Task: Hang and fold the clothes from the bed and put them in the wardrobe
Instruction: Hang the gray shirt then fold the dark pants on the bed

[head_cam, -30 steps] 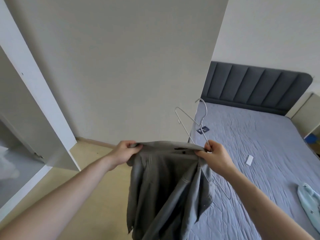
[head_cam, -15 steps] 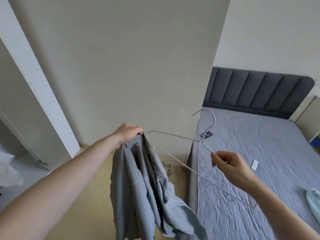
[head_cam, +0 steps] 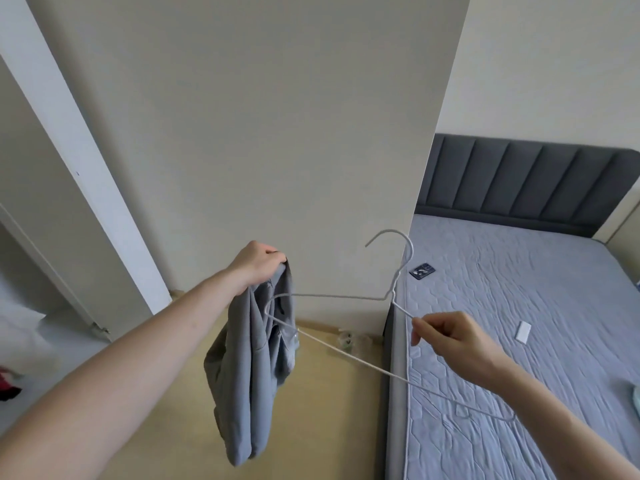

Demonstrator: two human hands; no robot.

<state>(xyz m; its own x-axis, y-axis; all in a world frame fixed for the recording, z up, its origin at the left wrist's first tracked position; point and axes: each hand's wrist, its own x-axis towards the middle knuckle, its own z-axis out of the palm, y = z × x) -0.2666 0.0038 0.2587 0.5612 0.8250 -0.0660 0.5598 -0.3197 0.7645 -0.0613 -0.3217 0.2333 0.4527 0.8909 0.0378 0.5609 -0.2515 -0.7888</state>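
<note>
Head view: hanger [head_cam: 332, 296] tip behind garment [head_cam: 252, 344]

Grey garment [head_cam: 254, 344] bunched, hanging; wire hanger [head_cam: 332, 297]

Wardrobe panel [head_cam: 277, 133] blocks ahead; open room over the bed [head_cam: 519, 306].

Just 2 bare forearms in the head view, no sleeves showing up to the frame edge. Left hand [head_cam: 257, 264] and right hand [head_cam: 450, 336] look bare too, no rings or watch as far as I can tell.
</note>
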